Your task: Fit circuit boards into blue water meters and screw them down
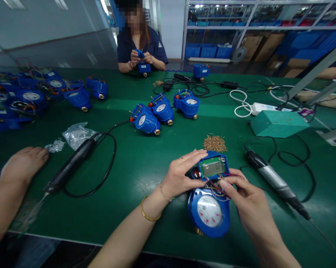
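A blue water meter [209, 214] with a white dial lies on the green table [145, 163] in front of me. Its upper module holds a green circuit board with a small grey display [212, 167], and coloured wires [216, 185] run between module and body. My left hand [181, 175] wraps around the module's left side, fingers curled over its top edge. My right hand [246, 199] holds the right side, with its thumb pressed onto the wires.
An electric screwdriver [274, 182] lies to the right, another one [70, 167] to the left beside another person's hand [23, 163]. A pile of brass screws [215, 143], three blue meters [162, 109], a green box [278, 123] and a plastic bag [77, 134] lie further back. A co-worker [141, 52] sits opposite.
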{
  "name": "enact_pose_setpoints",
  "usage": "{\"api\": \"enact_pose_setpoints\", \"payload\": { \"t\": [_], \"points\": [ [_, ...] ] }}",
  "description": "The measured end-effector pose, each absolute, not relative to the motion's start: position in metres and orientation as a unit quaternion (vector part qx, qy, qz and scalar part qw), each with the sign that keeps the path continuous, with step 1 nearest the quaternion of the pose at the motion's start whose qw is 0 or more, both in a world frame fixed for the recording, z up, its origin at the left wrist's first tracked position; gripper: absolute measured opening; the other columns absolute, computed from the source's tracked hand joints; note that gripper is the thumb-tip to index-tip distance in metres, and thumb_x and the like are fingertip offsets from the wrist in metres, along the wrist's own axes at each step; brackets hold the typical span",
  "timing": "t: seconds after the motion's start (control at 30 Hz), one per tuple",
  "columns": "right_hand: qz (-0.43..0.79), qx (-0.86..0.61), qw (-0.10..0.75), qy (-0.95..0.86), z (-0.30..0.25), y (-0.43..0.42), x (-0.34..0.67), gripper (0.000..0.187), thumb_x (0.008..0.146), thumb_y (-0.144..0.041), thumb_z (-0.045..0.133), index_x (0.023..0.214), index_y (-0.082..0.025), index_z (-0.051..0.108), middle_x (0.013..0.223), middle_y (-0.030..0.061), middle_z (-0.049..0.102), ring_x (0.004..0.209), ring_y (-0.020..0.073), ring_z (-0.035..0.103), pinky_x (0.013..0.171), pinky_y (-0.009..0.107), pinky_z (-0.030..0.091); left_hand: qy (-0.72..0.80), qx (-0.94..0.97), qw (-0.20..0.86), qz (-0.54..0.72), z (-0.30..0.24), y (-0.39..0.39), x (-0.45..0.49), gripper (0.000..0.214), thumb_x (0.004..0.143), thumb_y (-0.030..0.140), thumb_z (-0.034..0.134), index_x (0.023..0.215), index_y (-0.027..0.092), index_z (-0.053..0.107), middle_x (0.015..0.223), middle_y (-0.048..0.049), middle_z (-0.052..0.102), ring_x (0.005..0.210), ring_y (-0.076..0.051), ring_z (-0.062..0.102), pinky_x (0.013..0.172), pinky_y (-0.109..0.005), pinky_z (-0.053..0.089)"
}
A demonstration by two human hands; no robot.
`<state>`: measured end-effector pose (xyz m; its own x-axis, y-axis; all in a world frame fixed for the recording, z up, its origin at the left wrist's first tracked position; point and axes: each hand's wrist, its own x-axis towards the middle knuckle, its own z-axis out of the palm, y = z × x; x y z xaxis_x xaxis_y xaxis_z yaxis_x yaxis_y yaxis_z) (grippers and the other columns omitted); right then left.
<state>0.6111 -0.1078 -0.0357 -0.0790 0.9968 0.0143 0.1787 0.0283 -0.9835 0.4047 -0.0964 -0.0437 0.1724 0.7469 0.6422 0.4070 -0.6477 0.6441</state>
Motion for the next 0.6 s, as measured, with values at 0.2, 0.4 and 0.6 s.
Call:
{"api": "enact_pose_setpoints", "payload": {
  "t": [0.2,0.4,0.6],
  "points": [
    [0.468,-0.519,0.448,-0.557,-0.0378,-0.1082,0.6098,0.026,0.074,-0.048,0.079,0.072,-0.022,0.076,0.097,0.0099,0.065,0.111,0.0271,0.054,0.090,0.037,0.046,0.381,0.752,0.156,0.515,-0.0443,-0.0959,0.4047,0.068,0.075,0.023,0.079,0.138,0.020,0.054,0.134,-0.0102,0.066,0.126,-0.026,0.063,0.114,-0.047,0.047],
    [0.492,-0.526,0.429,-0.545,-0.0385,-0.1084,0.6104,0.026,0.073,-0.050,0.079,0.076,-0.023,0.078,0.103,0.0091,0.065,0.115,0.0274,0.051,0.098,0.040,0.040,0.382,0.749,0.154,0.520,-0.0443,-0.0967,0.4047,0.069,0.073,0.023,0.081,0.137,0.019,0.055,0.133,-0.0114,0.067,0.127,-0.026,0.062,0.114,-0.046,0.047],
    [0.533,-0.518,0.447,-0.498,-0.0392,-0.1088,0.6082,0.027,0.070,-0.049,0.082,0.071,-0.023,0.075,0.108,0.0067,0.060,0.113,0.0259,0.051,0.096,0.037,0.040,0.383,0.745,0.153,0.525,-0.0431,-0.0970,0.4053,0.067,0.074,0.023,0.081,0.136,0.020,0.056,0.132,-0.0113,0.068,0.125,-0.025,0.064,0.113,-0.047,0.049]
  ]
}}
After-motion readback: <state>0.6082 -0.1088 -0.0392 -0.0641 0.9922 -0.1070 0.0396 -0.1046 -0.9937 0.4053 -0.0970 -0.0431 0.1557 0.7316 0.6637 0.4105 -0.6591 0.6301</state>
